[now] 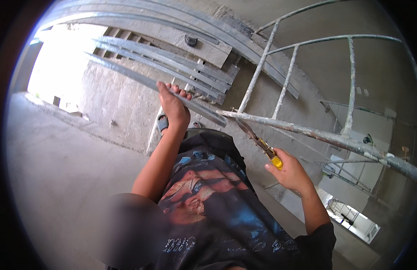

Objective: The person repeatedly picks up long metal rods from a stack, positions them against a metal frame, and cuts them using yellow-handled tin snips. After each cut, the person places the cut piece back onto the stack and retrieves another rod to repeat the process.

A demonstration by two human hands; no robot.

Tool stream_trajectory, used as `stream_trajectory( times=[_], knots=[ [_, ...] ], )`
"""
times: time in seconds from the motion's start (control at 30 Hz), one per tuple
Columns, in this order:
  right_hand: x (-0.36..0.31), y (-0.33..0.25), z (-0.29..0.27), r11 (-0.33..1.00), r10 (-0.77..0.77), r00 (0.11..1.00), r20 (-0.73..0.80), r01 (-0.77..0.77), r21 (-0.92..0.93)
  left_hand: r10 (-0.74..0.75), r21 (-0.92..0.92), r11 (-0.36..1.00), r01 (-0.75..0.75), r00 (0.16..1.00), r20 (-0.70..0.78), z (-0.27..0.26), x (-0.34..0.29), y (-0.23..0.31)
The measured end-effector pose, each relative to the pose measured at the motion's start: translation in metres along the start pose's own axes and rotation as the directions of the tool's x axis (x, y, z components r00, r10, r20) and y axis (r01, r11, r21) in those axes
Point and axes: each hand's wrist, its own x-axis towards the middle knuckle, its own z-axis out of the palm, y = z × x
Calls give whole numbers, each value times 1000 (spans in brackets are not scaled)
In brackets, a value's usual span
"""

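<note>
My left hand [174, 108] is wrapped round a long galvanized metal channel [204, 110], which runs from the bright upper left to its cut end in front of my body. In my right hand [291, 170] is a pair of tin snips [261, 144] with yellow grips. The blades of the snips point up and left, near the end of the channel but apart from it. My fingers partly hide the grips.
A whitish scaffold frame [303, 129] stands close on the right. More metal channels [172, 69] lie stacked beyond my left hand, and a small black object [190, 40] rests on a board. My sandalled foot [162, 122] is below the channel.
</note>
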Motion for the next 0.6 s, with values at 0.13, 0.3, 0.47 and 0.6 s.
stream_trajectory(
  times=[0.13, 0.3, 0.47, 0.6],
  knots=[
    [17, 24, 2, 990, -28, 992, 127, 45, -131, 61, 35, 998, -59, 996, -61, 3, -4, -3],
    [34, 23, 5, 993, -44, 989, 144, 59, -101, 104, 63, 993, -100, 992, -74, -3, -1, -9],
    [40, 24, 2, 986, -27, 983, 180, 55, -155, 113, 68, 992, -107, 990, -89, -12, -3, -9],
    [40, 28, 3, 982, -49, 974, 220, 87, -169, 111, 59, 993, -106, 989, -94, -15, -6, -6]
  ],
)
